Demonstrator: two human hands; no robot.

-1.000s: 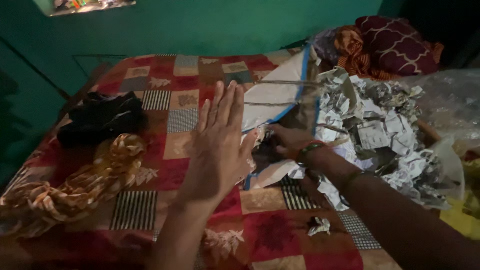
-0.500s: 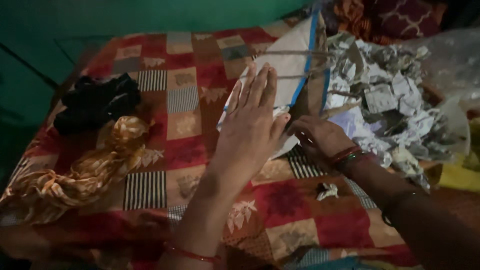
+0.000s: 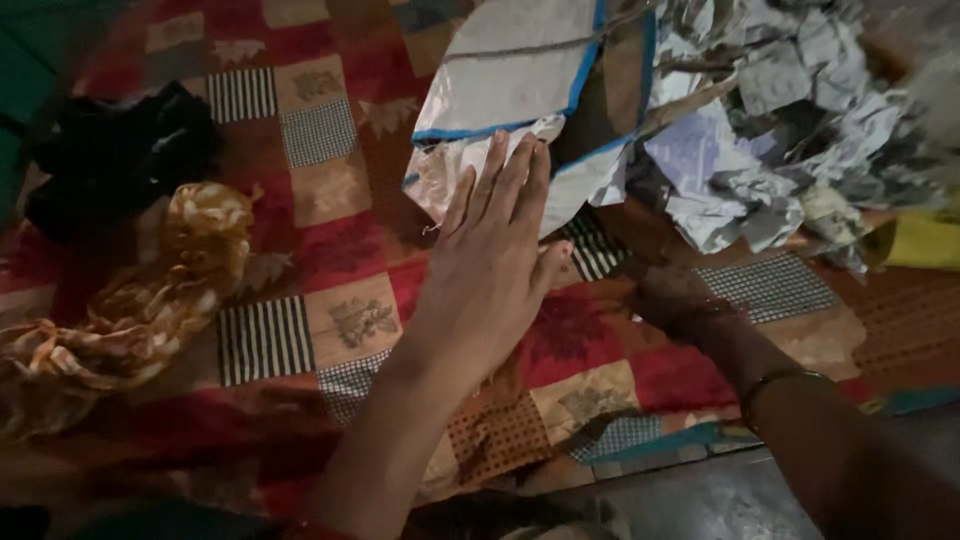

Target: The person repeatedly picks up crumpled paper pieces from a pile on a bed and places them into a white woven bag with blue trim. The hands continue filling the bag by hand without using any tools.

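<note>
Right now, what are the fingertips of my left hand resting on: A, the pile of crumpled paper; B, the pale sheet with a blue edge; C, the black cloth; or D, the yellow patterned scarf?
B: the left hand lies flat, fingers stretched onto the pale blue-edged sheet, well apart from the black cloth.

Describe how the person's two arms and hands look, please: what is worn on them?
Both forearms are bare, with no sleeves in view. The left hand wears no ring that I can see; a thin red band shows low on that arm. The right hand is in shadow, and a thin dark bangle circles its wrist.
</note>
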